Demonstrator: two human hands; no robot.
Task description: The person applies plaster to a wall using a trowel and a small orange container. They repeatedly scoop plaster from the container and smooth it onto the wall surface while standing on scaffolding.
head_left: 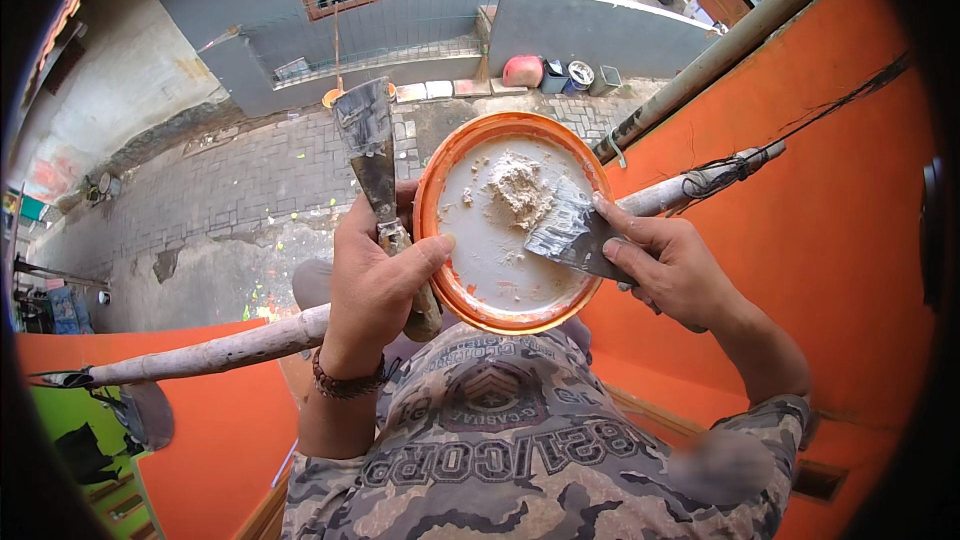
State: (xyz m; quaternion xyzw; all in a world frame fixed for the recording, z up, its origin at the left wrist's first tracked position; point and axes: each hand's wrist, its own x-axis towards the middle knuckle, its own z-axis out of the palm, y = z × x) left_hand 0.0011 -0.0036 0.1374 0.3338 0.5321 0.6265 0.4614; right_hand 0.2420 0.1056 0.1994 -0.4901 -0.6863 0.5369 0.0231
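Note:
In front of my chest is a round orange lid [428, 202], its inside coated white. A heap of crumbly white putty [520, 188] sits on it, right of the middle. My left hand [362, 278] is closed on the lid's left rim, thumb over the edge. The same hand also grips a putty knife [374, 170], its smeared metal blade pointing up and away. My right hand [675, 265] pinches a wide, flat scraper [578, 237] at the lid's right side. White paste covers the scraper's front part, which touches the putty heap's lower right. Fingers hide the scraper's rear end.
A bamboo pole [235, 344] crosses at waist height, reappearing as a pole [700, 180] bound with dark wire on the right. Orange wall [790, 200] rises close on my right. Far below lies a paved lane [265, 175], with several buckets [580, 76] along a grey wall [600, 38].

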